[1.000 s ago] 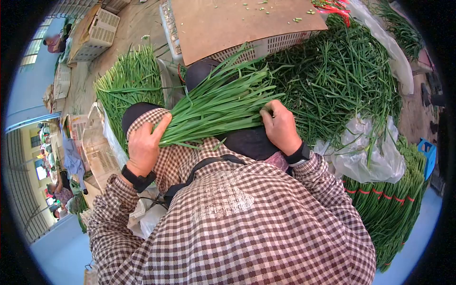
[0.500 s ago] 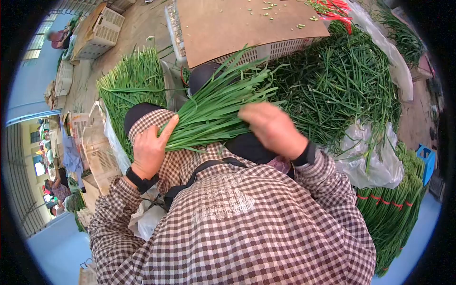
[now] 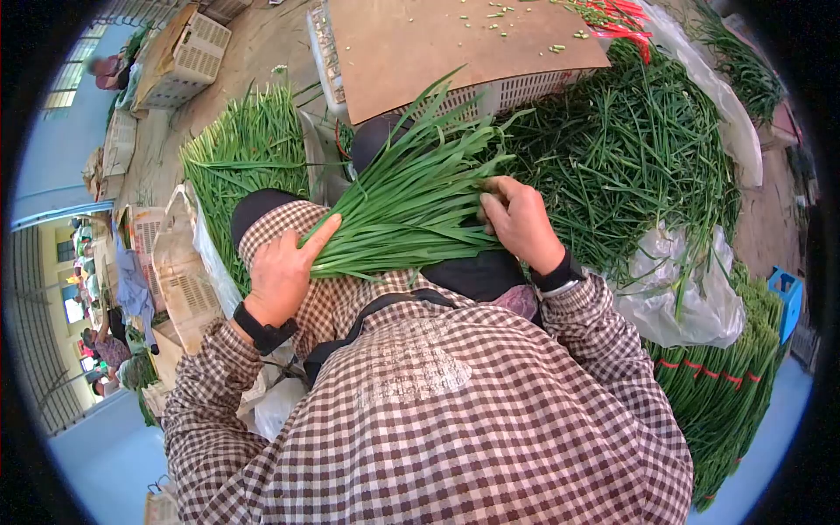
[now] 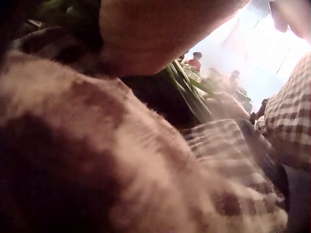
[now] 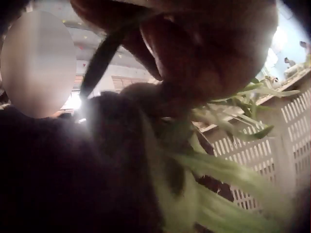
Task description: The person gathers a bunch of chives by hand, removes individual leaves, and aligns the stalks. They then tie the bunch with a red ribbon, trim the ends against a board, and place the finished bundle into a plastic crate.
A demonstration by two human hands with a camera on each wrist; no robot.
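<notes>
A bunch of long green garlic chives lies across the person's lap in the head view, its leaf tips fanned out toward the far right. The left hand grips the stem end on the left, thumb laid along the top. At the leafy right side, the right hand pinches leaf ends between thumb and curled fingers. Leaves hang below the fingers in the right wrist view, with one dark blade beside them. Cloth and the hand's edge fill most of the left wrist view, hiding the grip.
Loose chives form a heap at the right, beside a clear plastic bag. Red-banded bundles stand near a blue stool. A brown board tops a white crate ahead. More chives lie at left.
The right hand swept left over the leaves, blurred half a second ago, then moved back right to the leaf ends. The left hand keeps its hold and shifts slightly right with the bunch.
</notes>
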